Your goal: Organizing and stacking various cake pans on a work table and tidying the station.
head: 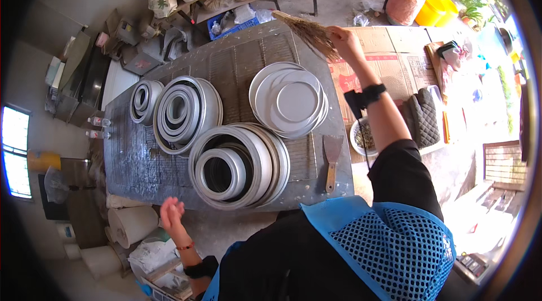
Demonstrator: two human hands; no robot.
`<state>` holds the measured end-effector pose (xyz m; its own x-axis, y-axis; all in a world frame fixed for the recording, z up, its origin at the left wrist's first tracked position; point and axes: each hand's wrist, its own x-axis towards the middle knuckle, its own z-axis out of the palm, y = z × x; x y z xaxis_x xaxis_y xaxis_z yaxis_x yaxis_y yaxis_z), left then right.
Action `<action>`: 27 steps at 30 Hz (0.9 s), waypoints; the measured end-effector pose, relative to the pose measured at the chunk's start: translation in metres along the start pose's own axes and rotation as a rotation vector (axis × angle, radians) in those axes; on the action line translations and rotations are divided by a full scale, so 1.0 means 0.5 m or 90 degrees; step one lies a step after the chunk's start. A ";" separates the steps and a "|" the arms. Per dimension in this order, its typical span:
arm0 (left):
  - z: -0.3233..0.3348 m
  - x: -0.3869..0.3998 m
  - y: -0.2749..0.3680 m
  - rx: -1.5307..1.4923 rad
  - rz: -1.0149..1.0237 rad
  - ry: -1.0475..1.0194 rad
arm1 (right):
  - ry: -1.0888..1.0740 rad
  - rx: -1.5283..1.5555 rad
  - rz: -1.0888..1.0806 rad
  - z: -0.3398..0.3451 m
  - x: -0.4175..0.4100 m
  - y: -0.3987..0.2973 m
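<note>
My right hand grips a straw hand brush above the far right part of the grey table. Off the table's near left edge, my left hand is raised with its fingers slightly bent and nothing visible in it. Nested round metal pans stand on the table: a small set, a middle set and a large set. Flat round metal discs or lids lie stacked beyond the large set. A scraper with a wooden handle lies at the table's right side.
Wire racks lie on the tabletop. Flattened cardboard adjoins it on the right, with a bowl and a quilted dark mitt. Two plastic bottles are at the left edge. A blue crate stands behind; white buckets lie at lower left.
</note>
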<state>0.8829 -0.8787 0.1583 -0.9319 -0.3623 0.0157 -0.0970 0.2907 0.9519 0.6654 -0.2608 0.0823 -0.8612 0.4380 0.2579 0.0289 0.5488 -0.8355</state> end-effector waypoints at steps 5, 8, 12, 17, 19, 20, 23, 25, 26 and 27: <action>0.177 -0.001 0.199 0.115 0.358 -0.266 | -0.124 0.037 -0.056 -0.184 -0.185 -0.150; 0.296 -0.013 0.297 0.247 0.707 -0.383 | -0.154 0.099 -0.019 -0.275 -0.338 -0.275; 0.368 -0.029 0.316 0.281 0.854 -0.379 | -0.178 0.141 0.017 -0.368 -0.532 -0.333; 0.370 -0.048 0.302 0.197 0.903 -0.510 | -0.098 0.313 0.153 -0.429 -0.728 -0.354; 0.364 -0.069 0.295 0.131 0.880 -0.637 | -0.063 0.352 0.230 -0.451 -0.809 -0.310; 0.359 -0.085 0.293 0.104 0.897 -0.629 | -0.011 0.497 0.217 -0.445 -0.845 -0.300; 0.355 -0.132 0.275 0.058 0.918 -0.679 | 0.080 0.728 0.190 -0.408 -0.975 -0.186; 0.334 -0.162 0.261 0.089 0.783 -0.721 | 0.123 0.618 0.392 -0.325 -0.995 -0.240; 0.330 -0.173 0.255 0.091 0.783 -0.732 | 0.106 0.632 0.404 -0.275 -1.024 -0.233; 0.326 -0.184 0.246 0.093 0.784 -0.743 | 0.084 0.650 0.416 -0.224 -1.050 -0.226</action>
<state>0.8996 -0.6654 0.2242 -0.2101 0.8977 0.3873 0.8575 -0.0210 0.5140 1.1709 -0.4729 0.0956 -0.7743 0.5234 -0.3556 -0.0259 -0.5877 -0.8087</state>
